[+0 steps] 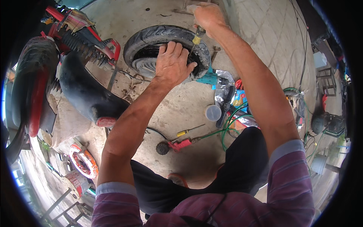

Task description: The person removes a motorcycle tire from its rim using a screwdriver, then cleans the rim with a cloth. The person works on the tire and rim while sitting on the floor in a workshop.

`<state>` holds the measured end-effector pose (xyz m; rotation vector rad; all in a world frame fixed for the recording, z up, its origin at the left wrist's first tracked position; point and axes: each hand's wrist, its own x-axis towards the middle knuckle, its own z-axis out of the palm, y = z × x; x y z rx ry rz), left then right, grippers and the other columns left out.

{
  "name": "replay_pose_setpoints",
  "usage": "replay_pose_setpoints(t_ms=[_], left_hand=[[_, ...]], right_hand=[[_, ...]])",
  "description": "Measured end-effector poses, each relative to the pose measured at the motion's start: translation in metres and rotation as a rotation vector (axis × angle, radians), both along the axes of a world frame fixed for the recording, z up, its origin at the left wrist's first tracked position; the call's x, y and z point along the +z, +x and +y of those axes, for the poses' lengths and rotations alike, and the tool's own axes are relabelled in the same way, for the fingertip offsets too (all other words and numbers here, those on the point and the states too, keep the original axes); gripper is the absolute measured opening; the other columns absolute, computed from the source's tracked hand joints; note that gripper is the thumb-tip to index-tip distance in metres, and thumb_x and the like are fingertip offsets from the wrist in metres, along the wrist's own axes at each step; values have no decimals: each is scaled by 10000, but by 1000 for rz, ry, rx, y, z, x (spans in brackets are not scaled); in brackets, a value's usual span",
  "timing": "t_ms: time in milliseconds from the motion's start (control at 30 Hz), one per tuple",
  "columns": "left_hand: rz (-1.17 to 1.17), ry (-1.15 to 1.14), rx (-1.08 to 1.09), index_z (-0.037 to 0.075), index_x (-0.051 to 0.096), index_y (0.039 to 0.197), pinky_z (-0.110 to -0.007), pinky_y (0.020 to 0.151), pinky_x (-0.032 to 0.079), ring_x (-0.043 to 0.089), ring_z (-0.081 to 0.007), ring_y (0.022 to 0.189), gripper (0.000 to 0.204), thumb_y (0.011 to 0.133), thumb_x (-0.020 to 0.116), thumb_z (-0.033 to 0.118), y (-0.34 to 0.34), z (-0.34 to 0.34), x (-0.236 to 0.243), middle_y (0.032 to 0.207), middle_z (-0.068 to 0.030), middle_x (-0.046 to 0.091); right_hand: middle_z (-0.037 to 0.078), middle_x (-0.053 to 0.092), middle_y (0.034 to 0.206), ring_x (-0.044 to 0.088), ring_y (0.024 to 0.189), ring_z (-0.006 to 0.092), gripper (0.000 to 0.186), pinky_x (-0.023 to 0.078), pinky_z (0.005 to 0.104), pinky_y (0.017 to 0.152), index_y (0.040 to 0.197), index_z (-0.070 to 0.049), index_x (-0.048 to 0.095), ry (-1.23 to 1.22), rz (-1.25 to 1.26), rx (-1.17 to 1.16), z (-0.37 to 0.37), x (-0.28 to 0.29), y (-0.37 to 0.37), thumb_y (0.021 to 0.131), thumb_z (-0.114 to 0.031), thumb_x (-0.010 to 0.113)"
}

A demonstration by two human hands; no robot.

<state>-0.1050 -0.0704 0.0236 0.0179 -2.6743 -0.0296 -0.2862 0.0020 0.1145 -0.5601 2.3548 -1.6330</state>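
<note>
A black tyre [151, 36] on a wheel with a ribbed hub [145, 66] lies on the floor ahead of me. My left hand [172, 62] rests on the wheel at the tyre's inner edge, fingers stretched forward and thumb out to the side. Above the tyre's right side, my right hand [210, 17] is closed around a screwdriver [197, 36] with a yellowish handle. Its shaft points down to the tyre's inner edge; where the tip sits is hidden. A second yellow-handled screwdriver [183, 133] lies on the floor nearer to me.
A red air tool with a round dark head [179, 145] lies before my feet on a green hose [225, 138]. Right of the wheel are a teal tool [208, 78], a round lidded tub [213, 112] and packets [239, 99]. Motorcycle parts [85, 85] stand at left.
</note>
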Motion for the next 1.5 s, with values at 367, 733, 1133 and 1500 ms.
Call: replay_pose_setpoints(t_ms=[367, 733, 1133, 1500], left_hand=[[223, 220, 10, 95, 725, 883, -485, 925, 449, 595, -317, 974, 191, 833, 826, 249, 30, 7, -11, 951, -87, 606], [225, 181, 32, 131, 707, 864, -452, 935, 427, 580, -289, 954, 140, 821, 815, 209, 72, 17, -30, 924, -56, 583], [343, 238, -95, 123, 700, 794, -441, 912, 489, 622, -271, 918, 137, 715, 810, 138, 140, -2, -52, 931, -28, 627], [453, 295, -126, 115, 667, 771, -458, 933, 492, 593, -289, 893, 121, 733, 767, 172, 100, 6, -44, 854, -61, 550]], right_hand=[[224, 782, 857, 771, 799, 358, 382, 587, 491, 775, 1016, -1, 818, -147, 314, -175, -41, -48, -25, 892, -344, 705], [107, 672, 759, 661, 686, 240, 339, 541, 421, 665, 1014, 3, 783, -120, -10, 167, -33, -110, -15, 946, -325, 730], [30, 658, 839, 639, 688, 180, 324, 502, 378, 592, 1085, 25, 777, -69, -747, 31, -13, -247, 39, 1093, -271, 646], [86, 758, 1124, 694, 1003, 229, 568, 539, 391, 929, 1276, -67, 752, 259, -375, -9, 28, -145, 28, 1059, -573, 611]])
